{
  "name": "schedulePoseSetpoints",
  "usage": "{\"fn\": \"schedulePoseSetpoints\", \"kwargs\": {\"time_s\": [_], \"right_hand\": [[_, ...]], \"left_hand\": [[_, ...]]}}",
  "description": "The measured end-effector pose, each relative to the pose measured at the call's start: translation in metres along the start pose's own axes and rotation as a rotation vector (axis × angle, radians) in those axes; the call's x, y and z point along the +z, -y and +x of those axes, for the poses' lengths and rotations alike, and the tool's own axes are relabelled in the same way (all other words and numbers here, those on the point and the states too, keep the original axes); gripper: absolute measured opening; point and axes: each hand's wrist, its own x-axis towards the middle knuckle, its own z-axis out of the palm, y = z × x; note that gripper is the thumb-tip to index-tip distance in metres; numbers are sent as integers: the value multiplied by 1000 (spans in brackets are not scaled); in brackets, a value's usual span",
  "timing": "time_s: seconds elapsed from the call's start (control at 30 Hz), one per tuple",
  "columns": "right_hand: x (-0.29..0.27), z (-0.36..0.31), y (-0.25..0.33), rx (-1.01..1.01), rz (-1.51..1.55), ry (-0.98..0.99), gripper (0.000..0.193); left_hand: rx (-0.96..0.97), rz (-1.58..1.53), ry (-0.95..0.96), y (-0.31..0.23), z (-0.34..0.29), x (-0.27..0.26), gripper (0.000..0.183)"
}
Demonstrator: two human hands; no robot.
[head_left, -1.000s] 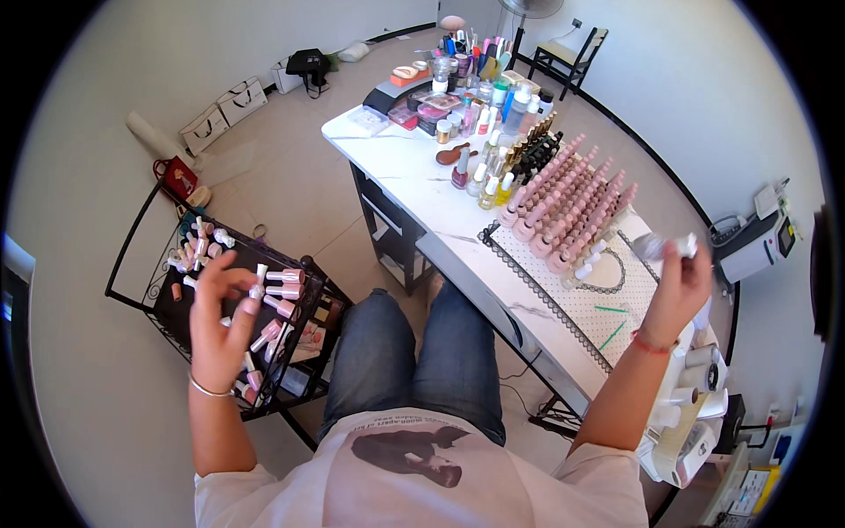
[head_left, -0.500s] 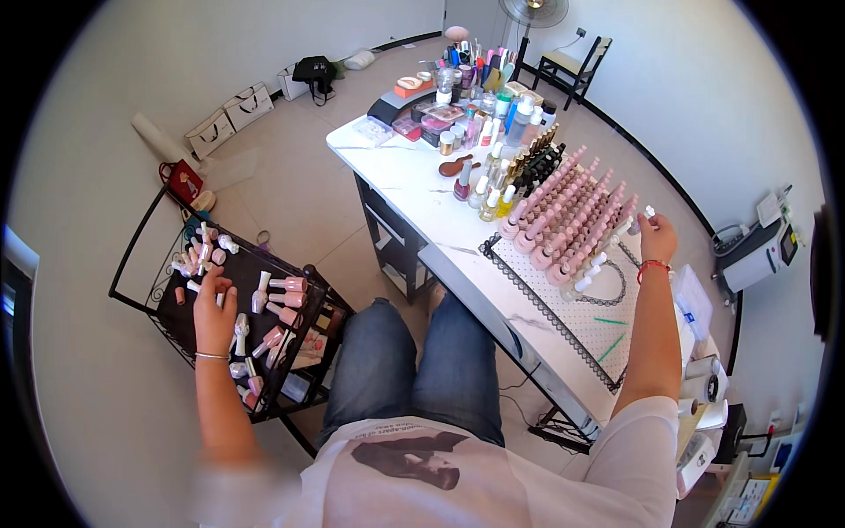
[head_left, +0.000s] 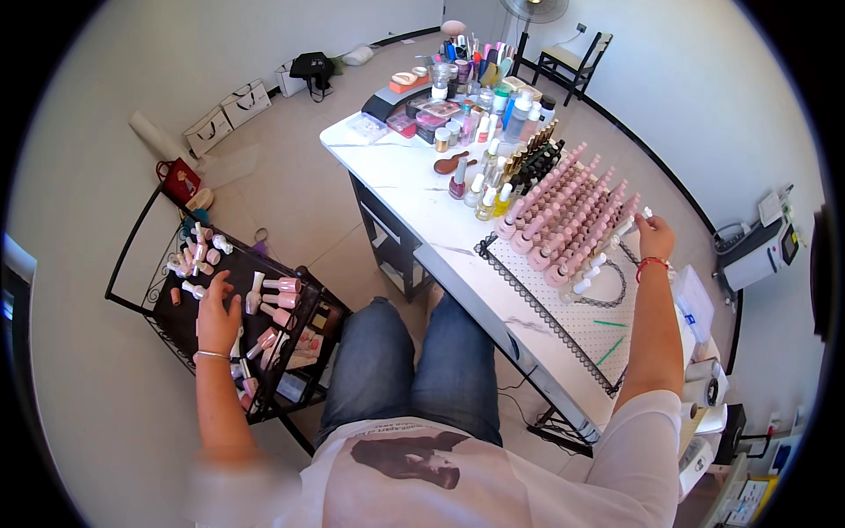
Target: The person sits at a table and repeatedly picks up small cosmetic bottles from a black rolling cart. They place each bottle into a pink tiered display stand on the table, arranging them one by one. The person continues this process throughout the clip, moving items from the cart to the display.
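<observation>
My left hand (head_left: 218,312) is over the black cart (head_left: 187,330), fingers apart and holding nothing. A white-capped nail polish bottle (head_left: 194,289) lies just beside its fingertips. Around it on the cart are several pink and white nail polish bottles (head_left: 282,285), mostly on their sides; the hand hides some. At the table's right side my right hand (head_left: 654,238) pinches a small nail polish bottle (head_left: 649,212) by its white cap, at the end of the rows. Those dense rows of pink-capped nail polish bottles (head_left: 563,211) stand upright beside it, with some white-capped ones at the near end.
The white table (head_left: 458,238) carries a dotted mat (head_left: 563,304) with black lace trim and two green sticks (head_left: 610,350). Further back are clear bottles (head_left: 519,114), palettes and a brown hand-shaped piece (head_left: 451,165). A clear plastic box (head_left: 693,299) is beside my right forearm. My knees are between cart and table.
My left hand has shifted slightly right and back from the white-capped bottle, its fingers spreading. My right hand stays almost in place with its bottle.
</observation>
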Motion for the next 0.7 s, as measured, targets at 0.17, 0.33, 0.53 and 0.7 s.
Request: {"fn": "schedulePoseSetpoints", "kwargs": {"time_s": [0.17,0.33,0.53,0.7], "right_hand": [[2,0,0,-7,22,2,39],[1,-1,6,-20,16,25,37],[-6,-2,15,-36,-32,57,37],[-8,-3,19,-32,-38,68,37]], "left_hand": [[-15,-22,10,7,1,0,47],[-3,-26,16,11,0,1,46],[16,-16,16,10,0,3,43],[35,-23,7,14,0,3,43]]}}
